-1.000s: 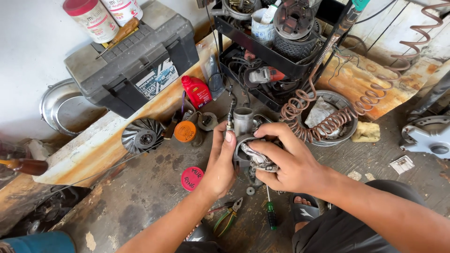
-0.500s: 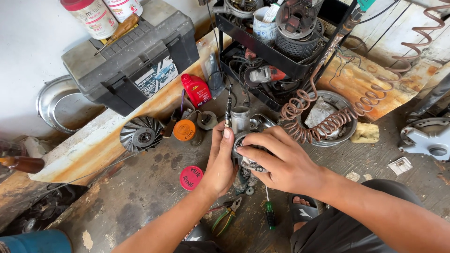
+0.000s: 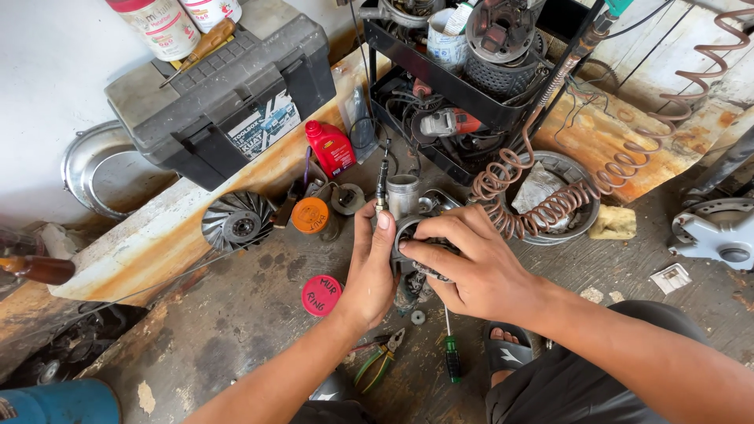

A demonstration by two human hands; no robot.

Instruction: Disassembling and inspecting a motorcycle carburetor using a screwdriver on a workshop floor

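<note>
Both hands are on a small grey metal engine part point(image 3: 415, 250) right over the stained concrete floor point(image 3: 236, 314), about in the middle of the shot. The left hand point(image 3: 371, 271) has its grip pressed flat against the left side of the part, thumb pointing up along the rim. The right hand point(image 3: 471, 271) comes in from the other side with its fingers curled over the top and front, grip clamped on the part, so most of it is hidden and I can't tell exactly what it is.

Just behind the hands there's a short silvery metal cylinder sleeve point(image 3: 403, 196) standing upright, and next to it a thin dark rod-shaped tool point(image 3: 382, 182) poking up. To the left sit an orange round lid point(image 3: 309, 214) and a black finned fan wheel point(image 3: 238, 222), with a small red plastic oil bottle point(image 3: 330, 148) further back. A red round lid with handwriting point(image 3: 322, 295) lies flat on the floor, near the left wrist.

Closer to the camera, a pair of green-handled pliers point(image 3: 377, 363) and a green-handled screwdriver point(image 3: 451, 357) lie on the floor between the forearms. A grey and black plastic toolbox point(image 3: 220, 94) sits up on the rusty ledge, and a copper-coloured coiled air hose point(image 3: 565, 192) loops across to the right over a round metal bowl point(image 3: 577, 169).
</note>
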